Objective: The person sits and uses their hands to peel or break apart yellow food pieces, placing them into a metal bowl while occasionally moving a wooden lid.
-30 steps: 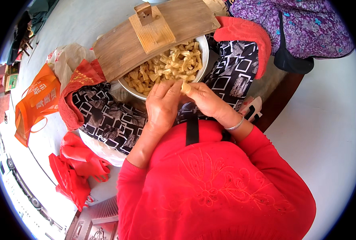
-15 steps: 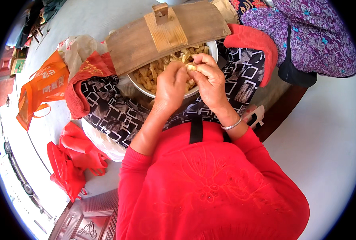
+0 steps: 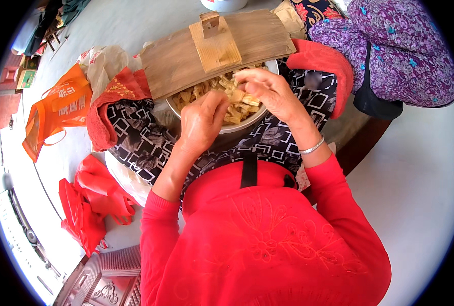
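Observation:
A round metal basin (image 3: 238, 127) sits between my knees, full of pale yellow-brown, crumpled strips of food (image 3: 241, 106) whose exact kind I cannot make out. Across its far side lies a wooden board (image 3: 168, 66) with a block-shaped wooden handle (image 3: 215, 43) on it. My left hand (image 3: 202, 118) is held over the near left rim, fingers curled in, and what they may hold is hidden. Over the right side of the strips, my right hand (image 3: 272, 93) has its fingers stretched toward the left, thumb apart from them. A silver bangle (image 3: 312, 146) circles my right wrist.
Red towels (image 3: 325, 60) cover both my knees. On the left are an orange bag (image 3: 58, 109), a clear plastic bag (image 3: 109, 64) and red bags (image 3: 91, 191). A person in purple floral clothing (image 3: 390, 51) sits at the far right. A pale basin (image 3: 224, 5) stands beyond the board.
My hands have come apart from their pinch around a small pale piece. The left has moved left and nearer me; the right has shifted slightly right, uncovering more strips.

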### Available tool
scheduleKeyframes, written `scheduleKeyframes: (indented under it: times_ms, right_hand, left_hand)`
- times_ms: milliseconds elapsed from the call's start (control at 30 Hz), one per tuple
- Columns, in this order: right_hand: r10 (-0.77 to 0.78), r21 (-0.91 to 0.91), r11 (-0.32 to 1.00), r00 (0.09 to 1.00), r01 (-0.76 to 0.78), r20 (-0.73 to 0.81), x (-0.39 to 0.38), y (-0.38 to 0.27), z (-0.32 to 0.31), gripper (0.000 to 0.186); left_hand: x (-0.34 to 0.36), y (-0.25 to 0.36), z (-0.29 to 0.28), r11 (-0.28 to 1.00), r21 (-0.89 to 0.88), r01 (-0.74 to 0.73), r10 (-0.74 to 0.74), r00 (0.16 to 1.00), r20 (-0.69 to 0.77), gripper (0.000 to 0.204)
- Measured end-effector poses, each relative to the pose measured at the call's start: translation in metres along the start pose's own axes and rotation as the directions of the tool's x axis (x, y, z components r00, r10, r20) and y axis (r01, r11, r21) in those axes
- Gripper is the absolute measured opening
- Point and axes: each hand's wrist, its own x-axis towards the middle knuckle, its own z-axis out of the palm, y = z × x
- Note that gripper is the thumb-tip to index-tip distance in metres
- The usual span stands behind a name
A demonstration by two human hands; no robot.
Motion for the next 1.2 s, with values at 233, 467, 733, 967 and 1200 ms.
scheduleKeyframes:
  times_ms: [233,467,733,967,1200]
  right_hand:
    - [0.277,0.225,0.918,0.934,-0.327,0.227,0.025,0.004,-0.026,0.012]
    - [0.121,0.040,0.991,0.990,-0.124,0.075,0.046,-0.010,-0.021,0.008]
    - [-0.095,-0.304,0.951,0.991,0.063,-0.089,0.076,-0.010,-0.019,0.007]
    - [-0.220,-0.603,0.790,0.969,0.110,-0.111,0.093,0.005,-0.016,0.011]
    - [0.012,-0.212,0.977,0.997,-0.027,-0.072,0.073,0.021,-0.028,0.021]
  left_hand:
    - [0.022,-0.003,0.002,0.741,-0.554,0.379,-0.280,0.924,0.259,0.005]
    - [0.049,-0.030,-0.013,0.685,-0.588,0.430,-0.314,0.903,0.294,0.006]
    - [0.086,-0.059,-0.027,0.713,-0.565,0.416,-0.351,0.909,0.226,0.013]
    - [0.101,-0.086,-0.003,0.873,-0.379,0.307,-0.326,0.945,0.015,0.009]
    - [0.080,-0.093,0.005,0.840,-0.424,0.339,-0.415,0.904,-0.099,0.013]
